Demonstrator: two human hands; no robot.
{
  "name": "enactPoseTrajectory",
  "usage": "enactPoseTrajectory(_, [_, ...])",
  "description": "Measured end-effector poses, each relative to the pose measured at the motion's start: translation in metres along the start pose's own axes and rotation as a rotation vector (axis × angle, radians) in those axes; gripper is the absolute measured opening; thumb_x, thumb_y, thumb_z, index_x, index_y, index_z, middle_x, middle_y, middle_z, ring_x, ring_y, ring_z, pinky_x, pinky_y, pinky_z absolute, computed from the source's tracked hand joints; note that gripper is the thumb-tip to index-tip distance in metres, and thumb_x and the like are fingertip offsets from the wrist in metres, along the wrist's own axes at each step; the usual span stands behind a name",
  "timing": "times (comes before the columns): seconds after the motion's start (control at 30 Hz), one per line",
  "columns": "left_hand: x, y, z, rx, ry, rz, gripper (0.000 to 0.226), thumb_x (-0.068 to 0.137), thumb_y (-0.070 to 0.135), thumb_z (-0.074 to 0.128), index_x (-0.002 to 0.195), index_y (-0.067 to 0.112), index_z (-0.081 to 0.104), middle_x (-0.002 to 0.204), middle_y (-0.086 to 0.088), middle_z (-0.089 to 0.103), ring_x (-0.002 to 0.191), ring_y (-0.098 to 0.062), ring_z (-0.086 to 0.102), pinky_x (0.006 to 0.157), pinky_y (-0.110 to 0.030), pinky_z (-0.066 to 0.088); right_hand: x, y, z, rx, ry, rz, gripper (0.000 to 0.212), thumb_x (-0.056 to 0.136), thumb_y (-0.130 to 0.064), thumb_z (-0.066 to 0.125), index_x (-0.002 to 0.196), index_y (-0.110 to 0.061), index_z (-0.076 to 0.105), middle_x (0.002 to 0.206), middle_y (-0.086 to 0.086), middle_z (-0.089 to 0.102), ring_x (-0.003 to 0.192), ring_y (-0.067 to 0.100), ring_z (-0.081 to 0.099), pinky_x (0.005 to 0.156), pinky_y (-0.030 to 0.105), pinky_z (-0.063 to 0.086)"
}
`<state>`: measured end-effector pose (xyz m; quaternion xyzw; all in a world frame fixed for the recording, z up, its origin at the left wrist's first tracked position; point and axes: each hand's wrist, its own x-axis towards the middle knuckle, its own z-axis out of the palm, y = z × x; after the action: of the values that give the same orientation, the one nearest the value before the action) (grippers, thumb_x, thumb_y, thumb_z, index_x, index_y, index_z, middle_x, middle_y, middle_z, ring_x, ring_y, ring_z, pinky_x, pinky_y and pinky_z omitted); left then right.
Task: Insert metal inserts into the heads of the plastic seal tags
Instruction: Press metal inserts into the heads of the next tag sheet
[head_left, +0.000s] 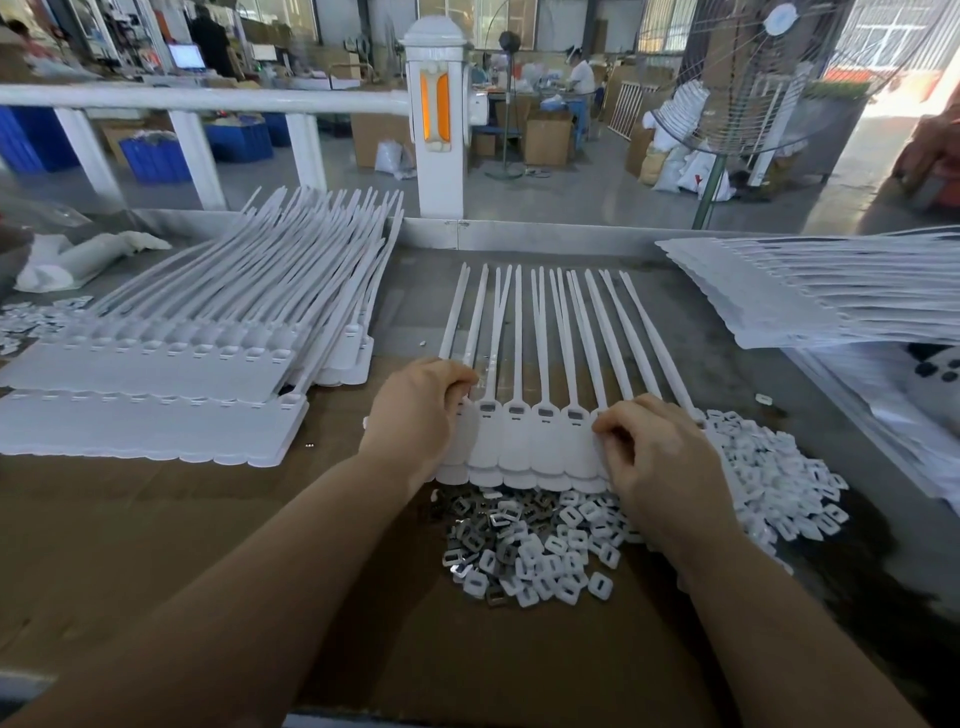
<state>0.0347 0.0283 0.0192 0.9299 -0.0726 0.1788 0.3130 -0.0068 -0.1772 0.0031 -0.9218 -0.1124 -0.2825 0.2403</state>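
Two hands are seen at the near edge of a joined strip of white seal tags (524, 441) that lies flat on the desk (156, 519). The left hand (418, 410) is curled over the strip's left end, its fingers closed round the outermost tag where head meets tail. The right hand (652, 452) is set on the strip's right end, its fingers curled and pinching at a tag head; whether a small part is held in the fingertips cannot be told. Between the two hands a row of tag heads is shown, each with a dark rectangular slot, and the thin tails are fanned away from the hands toward the far side of the desk.

Just nearer than the strip, between the two forearms, a heap of metal inserts (478, 525) is spread, mixed on its right with white plastic caps (550, 566). A larger mound of white caps (769, 473) is piled beyond the right hand and partly hidden by it.

Well left of the left hand, stacked strips of tags (171, 374) are laid with their tails pointing away. Far to the right of the right hand another stack of tags (810, 291) is placed. Beyond the desk a white railing post (439, 130) is seen.
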Motion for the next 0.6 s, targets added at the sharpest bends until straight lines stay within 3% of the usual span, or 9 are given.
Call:
enactPoseTrajectory(0.07, [-0.002,0.006,0.000,0.002,0.010,0.040,0.018,0.092,0.018,0.056,0.104,0.016,0.070,0.092,0.007,0.062,0.092,-0.011,0.053,0.074,-0.012,0.034,0.000,0.000,0.000,0.001,-0.001,-0.002,0.006,0.082,-0.002,0.062,0.081,-0.005,0.066,0.080,0.005,0.063,0.077,0.023,0.056,0.068,0.031,0.045])
enactPoseTrajectory(0.13, [-0.006,0.016,-0.001,-0.021,-0.045,0.076,0.011,0.087,0.024,0.063,0.094,0.023,0.071,0.078,0.022,0.053,0.079,0.000,0.051,0.068,-0.007,0.035,0.000,0.000,0.000,-0.003,-0.004,-0.001,0.006,0.082,-0.002,0.063,0.081,-0.006,0.066,0.080,0.005,0.063,0.077,0.023,0.056,0.068,0.031,0.046])
enactPoseTrajectory(0.2, [-0.011,0.030,-0.001,-0.115,-0.240,0.116,0.007,0.084,0.025,0.066,0.084,0.032,0.068,0.073,0.026,0.053,0.070,0.007,0.052,0.065,-0.002,0.039,0.001,0.000,0.000,-0.005,-0.010,0.005,0.005,0.082,-0.003,0.063,0.081,-0.006,0.066,0.080,0.004,0.063,0.078,0.022,0.055,0.068,0.031,0.045])
enactPoseTrajectory(0.3, [-0.020,0.048,0.002,-0.184,-0.486,0.223,0.014,0.080,0.024,0.070,0.075,0.036,0.066,0.073,0.022,0.059,0.073,0.013,0.052,0.064,-0.003,0.039,0.001,0.000,0.000,0.002,-0.018,0.014,0.005,0.082,-0.004,0.063,0.081,-0.006,0.066,0.080,0.003,0.062,0.079,0.021,0.054,0.069,0.032,0.045])
enactPoseTrajectory(0.37, [-0.023,0.055,0.003,-0.184,-0.534,0.288,0.005,0.079,0.024,0.072,0.080,0.028,0.072,0.073,0.021,0.058,0.075,0.011,0.050,0.067,-0.002,0.037,0.001,0.000,0.000,0.009,-0.014,0.018,0.005,0.082,-0.003,0.062,0.080,-0.006,0.066,0.080,0.004,0.062,0.079,0.021,0.054,0.069,0.030,0.043])
enactPoseTrajectory(0.47, [-0.025,0.060,0.005,-0.171,-0.611,0.321,0.014,0.078,0.026,0.072,0.093,0.026,0.074,0.073,0.022,0.054,0.074,0.009,0.049,0.068,-0.004,0.036,0.001,0.000,0.000,0.007,-0.014,0.024,0.006,0.082,-0.003,0.061,0.080,-0.006,0.066,0.081,0.004,0.062,0.079,0.021,0.054,0.069,0.030,0.043])
enactPoseTrajectory(0.6, [-0.026,0.059,0.008,-0.081,-0.665,0.339,0.021,0.079,0.030,0.071,0.100,0.029,0.072,0.079,0.020,0.049,0.078,-0.002,0.048,0.078,-0.017,0.038,0.002,0.000,0.000,0.007,-0.021,0.034,0.006,0.083,-0.004,0.060,0.081,-0.007,0.066,0.082,0.003,0.062,0.080,0.021,0.054,0.071,0.029,0.042])
